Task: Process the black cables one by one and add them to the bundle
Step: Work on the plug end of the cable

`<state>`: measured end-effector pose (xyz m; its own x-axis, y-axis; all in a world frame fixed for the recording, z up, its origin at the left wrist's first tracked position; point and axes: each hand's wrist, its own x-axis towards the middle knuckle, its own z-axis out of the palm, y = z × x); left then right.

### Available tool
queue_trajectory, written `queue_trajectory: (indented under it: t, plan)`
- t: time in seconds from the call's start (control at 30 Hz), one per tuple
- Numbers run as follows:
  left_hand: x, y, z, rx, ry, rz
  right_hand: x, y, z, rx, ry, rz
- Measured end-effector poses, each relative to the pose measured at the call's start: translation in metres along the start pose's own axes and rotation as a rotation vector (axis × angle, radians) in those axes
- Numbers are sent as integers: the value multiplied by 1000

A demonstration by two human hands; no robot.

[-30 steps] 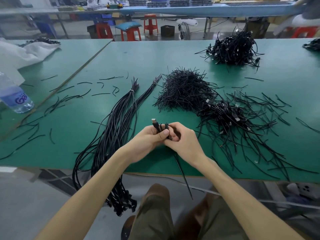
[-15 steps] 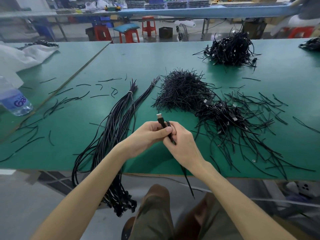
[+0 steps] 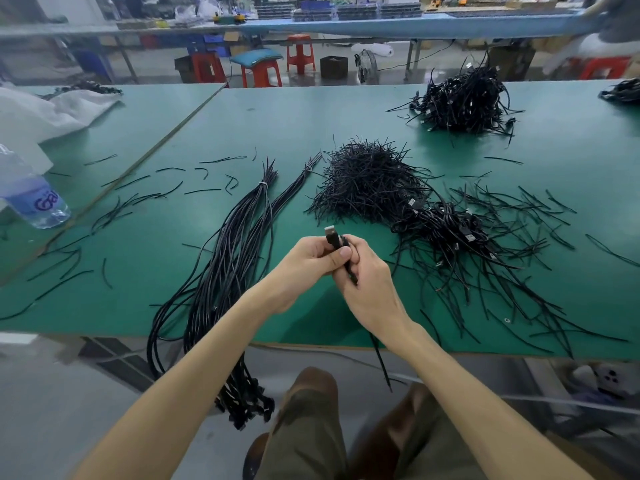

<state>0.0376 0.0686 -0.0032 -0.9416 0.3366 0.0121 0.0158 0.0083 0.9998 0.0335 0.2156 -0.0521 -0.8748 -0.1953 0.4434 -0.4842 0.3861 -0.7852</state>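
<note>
My left hand [image 3: 304, 261] and my right hand [image 3: 367, 282] meet over the near edge of the green table [image 3: 298, 119], both gripping one black cable [image 3: 333, 239]. Its silver USB plug sticks up above my left thumb, and its tail hangs down below the table edge. To the left lies the bundle [image 3: 239, 244] of long black cables, tied near its far end with a white tie and drooping over the table edge. A tangled pile of coiled cables [image 3: 446, 226] lies to the right of my hands.
A heap of black ties [image 3: 367, 181] sits behind my hands, with loose ties scattered right and left. Another cable pile [image 3: 464, 102] lies at the far right. A water bottle [image 3: 31, 199] and white plastic sheet [image 3: 41, 112] occupy the left table.
Both hands have lifted slightly and the cable's plug now points more upright above my left thumb. The bundle and piles have not moved.
</note>
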Motion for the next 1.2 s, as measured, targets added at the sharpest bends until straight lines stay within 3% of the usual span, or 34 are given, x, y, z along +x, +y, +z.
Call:
queue_trajectory:
  t: [0.17, 0.37, 0.6, 0.7, 0.87, 0.97, 1.1, 1.2]
  plan:
    - [1, 0, -2, -45, 7, -26, 2, 0, 0, 8, 15, -15]
    - [3, -5, 22, -61, 241, -11, 4, 8, 1, 19, 72, -13]
    - [0, -17, 39, 37, 553, 34, 2, 6, 4, -23, 25, -44]
    - [-6, -17, 39, 56, 518, 65, 0, 3, 2, -15, 5, -64]
    - [-4, 2, 4, -44, 151, -93, -2, 0, 0, -14, -29, -50]
    - [-5, 12, -13, 13, 42, -159, -3, -2, 2, -62, -36, -70]
    - [-6, 9, -15, 127, 95, -174, -2, -3, 2, -126, -61, -82]
    - [-6, -1, -14, 174, 265, -137, -1, -2, 1, -186, -29, -75]
